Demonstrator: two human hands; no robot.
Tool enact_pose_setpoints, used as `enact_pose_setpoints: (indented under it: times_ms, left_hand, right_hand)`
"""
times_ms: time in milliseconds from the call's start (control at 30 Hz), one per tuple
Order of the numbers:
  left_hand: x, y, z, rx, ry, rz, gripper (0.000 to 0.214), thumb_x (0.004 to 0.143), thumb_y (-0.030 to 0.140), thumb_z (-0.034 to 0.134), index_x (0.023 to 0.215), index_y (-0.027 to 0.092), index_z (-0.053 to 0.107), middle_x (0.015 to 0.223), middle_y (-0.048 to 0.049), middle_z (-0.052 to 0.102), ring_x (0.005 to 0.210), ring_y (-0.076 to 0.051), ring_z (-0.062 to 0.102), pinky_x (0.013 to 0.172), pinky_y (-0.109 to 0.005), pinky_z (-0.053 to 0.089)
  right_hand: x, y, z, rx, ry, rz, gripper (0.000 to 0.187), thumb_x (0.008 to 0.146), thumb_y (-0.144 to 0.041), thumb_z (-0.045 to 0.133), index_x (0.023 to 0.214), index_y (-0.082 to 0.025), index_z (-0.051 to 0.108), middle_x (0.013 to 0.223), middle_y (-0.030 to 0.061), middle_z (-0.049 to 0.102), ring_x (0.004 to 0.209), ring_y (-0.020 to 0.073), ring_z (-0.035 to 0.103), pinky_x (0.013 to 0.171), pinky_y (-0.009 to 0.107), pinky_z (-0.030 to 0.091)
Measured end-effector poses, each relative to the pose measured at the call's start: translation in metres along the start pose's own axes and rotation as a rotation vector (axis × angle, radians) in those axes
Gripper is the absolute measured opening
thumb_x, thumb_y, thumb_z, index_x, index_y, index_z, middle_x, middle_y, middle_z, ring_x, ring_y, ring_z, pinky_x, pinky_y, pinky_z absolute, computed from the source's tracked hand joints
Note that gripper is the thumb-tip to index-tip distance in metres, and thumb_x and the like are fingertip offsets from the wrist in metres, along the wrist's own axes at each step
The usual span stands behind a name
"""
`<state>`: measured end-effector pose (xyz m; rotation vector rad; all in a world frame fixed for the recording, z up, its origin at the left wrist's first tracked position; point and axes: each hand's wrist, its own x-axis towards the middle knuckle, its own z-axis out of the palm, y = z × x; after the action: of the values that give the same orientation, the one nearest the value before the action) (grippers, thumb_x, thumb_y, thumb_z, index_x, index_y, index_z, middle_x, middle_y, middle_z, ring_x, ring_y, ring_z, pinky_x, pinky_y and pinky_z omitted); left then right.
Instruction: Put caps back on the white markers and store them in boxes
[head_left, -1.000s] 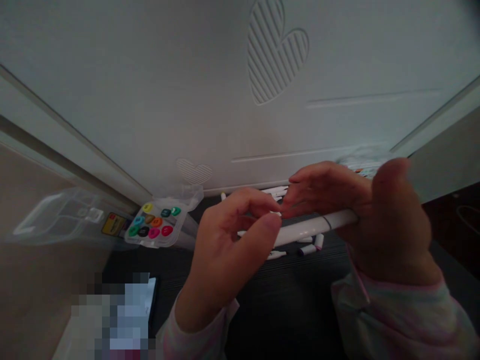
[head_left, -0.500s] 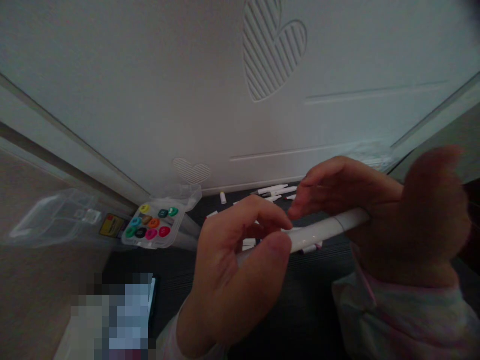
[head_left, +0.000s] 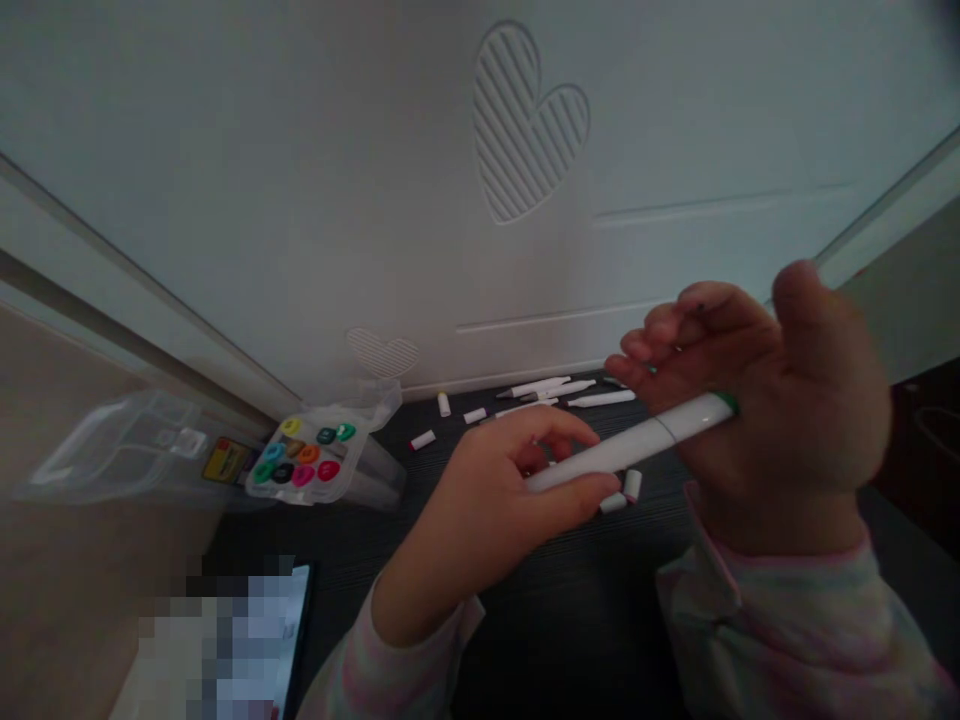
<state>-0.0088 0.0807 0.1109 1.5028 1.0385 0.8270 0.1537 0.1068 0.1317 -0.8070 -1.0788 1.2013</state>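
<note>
My left hand [head_left: 510, 490] grips a white marker [head_left: 637, 440] between thumb and fingers, tilted up to the right. A cap covers the marker's right end, with a green tip resting against the palm of my right hand [head_left: 780, 400]. That hand is open, its fingers and thumb spread and not wrapped round the marker. Behind and below lie several uncapped white markers [head_left: 600, 399] on the dark table. Loose caps are scattered there too: one cap [head_left: 444, 404] by the panel, another cap [head_left: 422, 440] to the left, and a cap [head_left: 633, 486] under the held marker.
At left stands a clear plastic case [head_left: 375, 470] holding upright markers with coloured ends, its clear lid [head_left: 120, 450] swung out beside it. A phone or tablet [head_left: 296, 640], partly pixelated, lies at the front left. A white panel [head_left: 300, 200] with embossed hearts rises behind the dark table [head_left: 360, 560].
My right palm has turned more upward, and the marker's green end now shows against it. The left hand still holds the marker, tilted a little more steeply. The view has shifted slightly.
</note>
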Motion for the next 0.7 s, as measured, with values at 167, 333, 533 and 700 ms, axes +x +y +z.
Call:
enact_pose_setpoints:
  times_ms: [167, 333, 533, 700]
  left_hand:
    - [0.001, -0.001, -0.005, -0.182, -0.017, -0.086, 0.02, 0.071, 0.031, 0.065, 0.085, 0.018, 0.061, 0.064, 0.0038, 0.054, 0.043, -0.003, 0.044, 0.039, -0.016, 0.033]
    - [0.001, 0.0, -0.01, -0.317, 0.028, -0.021, 0.018, 0.079, 0.033, 0.057, 0.09, 0.018, 0.058, 0.062, 0.0044, 0.053, 0.037, 0.0, 0.038, 0.033, -0.013, 0.024]
    - [0.001, -0.002, -0.01, -0.342, 0.043, 0.017, 0.02, 0.083, 0.033, 0.051, 0.095, 0.018, 0.057, 0.066, 0.0022, 0.056, 0.037, -0.001, 0.038, 0.034, -0.014, 0.025]
    - [-0.002, -0.002, -0.01, -0.171, 0.133, 0.05, 0.02, 0.082, 0.033, 0.053, 0.095, 0.02, 0.059, 0.067, 0.0018, 0.057, 0.049, -0.005, 0.046, 0.042, -0.016, 0.034]
  right_hand:
    - [0.0, 0.001, 0.005, -0.094, -0.001, 0.044, 0.033, 0.087, -0.042, 0.024, 0.073, -0.026, 0.049, 0.076, 0.0042, 0.051, 0.075, 0.0183, 0.056, 0.074, 0.037, 0.047]
    - [-0.002, 0.007, 0.01, 0.032, -0.13, 0.061, 0.02, 0.084, -0.033, 0.038, 0.079, -0.023, 0.054, 0.077, 0.0026, 0.053, 0.069, 0.0146, 0.053, 0.064, 0.03, 0.047]
    - [-0.003, 0.016, 0.007, -0.14, -0.177, 0.022, 0.026, 0.077, -0.031, 0.055, 0.102, -0.028, 0.049, 0.085, 0.0003, 0.056, 0.067, 0.0134, 0.053, 0.06, 0.027, 0.046]
    - [-0.004, 0.016, 0.005, -0.291, -0.186, 0.0, 0.03, 0.08, -0.031, 0.052, 0.108, -0.03, 0.043, 0.083, 0.0003, 0.058, 0.059, 0.0125, 0.052, 0.052, 0.027, 0.044]
